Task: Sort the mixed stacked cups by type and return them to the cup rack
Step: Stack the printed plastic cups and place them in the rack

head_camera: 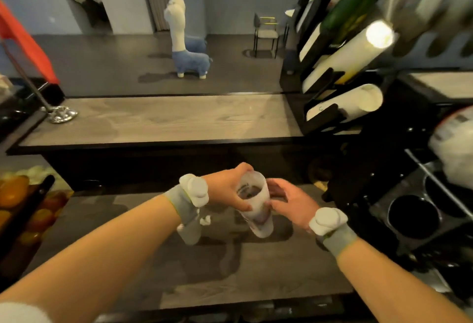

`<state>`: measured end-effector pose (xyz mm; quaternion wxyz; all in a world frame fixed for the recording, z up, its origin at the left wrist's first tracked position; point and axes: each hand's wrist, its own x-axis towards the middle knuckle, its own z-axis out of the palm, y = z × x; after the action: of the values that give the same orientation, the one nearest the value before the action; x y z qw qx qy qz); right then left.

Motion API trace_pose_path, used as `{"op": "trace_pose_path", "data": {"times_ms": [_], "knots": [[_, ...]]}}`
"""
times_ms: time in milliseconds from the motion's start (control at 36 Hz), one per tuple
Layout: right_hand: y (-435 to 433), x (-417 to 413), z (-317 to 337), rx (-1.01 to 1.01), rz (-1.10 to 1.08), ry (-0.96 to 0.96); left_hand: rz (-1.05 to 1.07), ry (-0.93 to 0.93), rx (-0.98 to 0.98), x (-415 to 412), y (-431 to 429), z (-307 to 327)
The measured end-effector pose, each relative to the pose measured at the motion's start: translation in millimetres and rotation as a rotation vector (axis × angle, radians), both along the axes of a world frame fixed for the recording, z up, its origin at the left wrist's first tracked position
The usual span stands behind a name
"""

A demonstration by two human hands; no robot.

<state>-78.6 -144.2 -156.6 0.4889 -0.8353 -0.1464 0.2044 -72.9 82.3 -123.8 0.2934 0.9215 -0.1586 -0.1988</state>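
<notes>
A stack of frosted plastic cups (256, 210) stands upright on the lower wooden counter (230, 271). My left hand (227, 187) grips its upper rim from the left. My right hand (286, 200) touches the stack's right side with fingers spread. A second small translucent cup (190, 233) stands on the counter under my left wrist. The black cup rack (327, 74) rises at the upper right, its slanted slots holding long white stacks of cups (345, 54) and a green one (350, 3).
A raised wooden bar top (158, 120) runs behind the counter. Fruit in a container (20, 202) sits at the left edge. A black machine with round wells (412, 215) stands at the right. A metal stand base (60, 114) rests on the bar.
</notes>
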Motion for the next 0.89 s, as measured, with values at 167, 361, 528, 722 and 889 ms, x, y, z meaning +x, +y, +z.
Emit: {"op": "trace_pose_path", "data": {"times_ms": [167,361,528,722,889], "knots": [[-28,17,75,0.081,-0.062,-0.126,0.037,-0.038,-0.147,28,-14,60],[-64,28,136,0.069,-0.317,-0.312,0.269,-0.007,-0.701,45,-20,124],[-73,24,169,0.42,-0.477,-0.19,0.337,0.051,-1.247,45,-42,154],[-85,30,231,0.822,-0.585,-0.187,0.193,0.084,-1.278,45,-72,179],[-108,54,296,0.615,-0.587,-0.504,0.113,-0.15,-0.934,66,-89,219]]}}
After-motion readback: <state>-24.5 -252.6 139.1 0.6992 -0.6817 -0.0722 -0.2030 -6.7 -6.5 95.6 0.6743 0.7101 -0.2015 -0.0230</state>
